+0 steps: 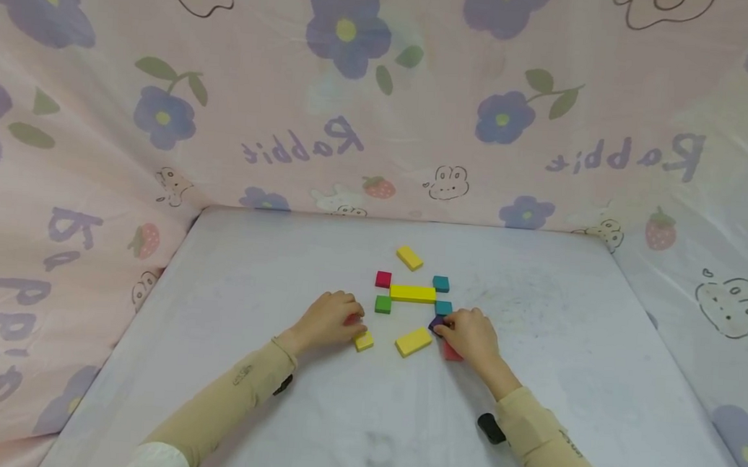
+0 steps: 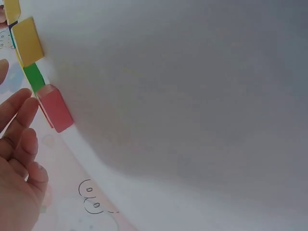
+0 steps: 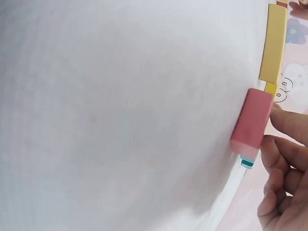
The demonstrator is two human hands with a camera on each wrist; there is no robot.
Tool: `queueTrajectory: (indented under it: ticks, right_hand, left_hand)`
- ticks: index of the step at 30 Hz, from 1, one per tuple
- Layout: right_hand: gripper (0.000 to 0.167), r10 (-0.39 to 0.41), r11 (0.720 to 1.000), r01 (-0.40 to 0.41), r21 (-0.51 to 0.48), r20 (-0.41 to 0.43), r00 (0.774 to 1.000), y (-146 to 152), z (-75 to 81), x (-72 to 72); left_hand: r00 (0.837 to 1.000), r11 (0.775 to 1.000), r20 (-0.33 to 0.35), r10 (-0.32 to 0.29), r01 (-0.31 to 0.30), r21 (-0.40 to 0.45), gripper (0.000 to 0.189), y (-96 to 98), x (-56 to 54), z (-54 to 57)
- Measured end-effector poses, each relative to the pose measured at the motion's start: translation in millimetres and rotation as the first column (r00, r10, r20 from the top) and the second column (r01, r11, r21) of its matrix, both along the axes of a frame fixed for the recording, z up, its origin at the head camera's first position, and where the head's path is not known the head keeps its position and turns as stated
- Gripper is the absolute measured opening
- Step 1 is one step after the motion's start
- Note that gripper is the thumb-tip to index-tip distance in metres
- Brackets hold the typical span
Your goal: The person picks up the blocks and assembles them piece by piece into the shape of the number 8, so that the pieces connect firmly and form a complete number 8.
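In the head view, my left hand [image 1: 329, 321] rests at the left of the blocks, its fingertips over a pink block [image 1: 352, 319] and beside a small yellow block [image 1: 363, 340]. The left wrist view shows its fingers loosely extended behind the pink block [image 2: 56, 109], thumb apart. My right hand [image 1: 476, 340] pinches a dark purple block [image 1: 435, 325] between thumb and fingertips, just below a teal cube [image 1: 443, 308]. A red block [image 1: 452, 352] lies under that hand. In the right wrist view this red block [image 3: 252, 120] hides the pinched one.
A long yellow block [image 1: 412, 294] lies amid a red cube [image 1: 384, 279], a green cube [image 1: 383, 304] and another teal cube [image 1: 441, 284]. One yellow block [image 1: 409, 258] lies behind, another [image 1: 413, 342] in front. Patterned cloth [image 1: 408, 120] walls the white table [image 1: 361, 421].
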State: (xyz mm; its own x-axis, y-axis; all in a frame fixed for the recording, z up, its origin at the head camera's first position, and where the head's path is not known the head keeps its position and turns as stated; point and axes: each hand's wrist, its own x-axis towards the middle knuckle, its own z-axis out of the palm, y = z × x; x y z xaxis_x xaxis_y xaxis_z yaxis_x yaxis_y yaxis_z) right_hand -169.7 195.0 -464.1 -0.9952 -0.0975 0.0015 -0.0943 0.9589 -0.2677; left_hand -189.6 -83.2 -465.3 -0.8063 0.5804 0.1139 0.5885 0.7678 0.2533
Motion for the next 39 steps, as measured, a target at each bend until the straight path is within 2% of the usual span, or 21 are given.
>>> queueTrajectory:
  ticks: [6,12,18,25,31,39]
  right_hand:
    - [0.033,-0.005,1.0,0.005,0.0,0.002,1.0,0.5,0.1,0.5]
    - [0.032,0.0,1.0,0.0,-0.003,0.001,1.0,0.0,-0.6,0.1]
    - [0.03,0.0,1.0,0.0,-0.006,0.003,1.0,-0.4,-0.8,-0.3]
    - [0.03,-0.001,1.0,0.001,-0.01,0.006,1.0,0.2,-2.2,-0.6]
    - [0.03,0.0,1.0,0.0,-0.011,0.002,1.0,0.6,-2.7,0.0]
    - [0.03,0.004,1.0,-0.004,-0.027,-0.004,1.0,0.9,-2.3,-0.3]
  left_hand:
    - [1.0,0.999,0.014,-0.013,0.014,-0.038,0.034,-7.4,4.5,-2.1]
    - [0.999,0.998,0.037,-0.022,0.024,-0.062,0.032,-5.3,8.7,-1.8]
    - [0.999,0.997,0.021,-0.033,0.034,-0.069,0.029,-1.1,9.3,-2.5]
    - [1.0,0.997,-0.026,-0.007,0.005,-0.083,0.028,10.8,9.0,-2.5]
    - [1.0,0.992,-0.02,0.02,-0.022,-0.125,0.028,26.0,6.7,1.1]
    - [0.998,0.993,-0.053,0.035,-0.041,-0.111,0.028,38.8,1.2,0.8]
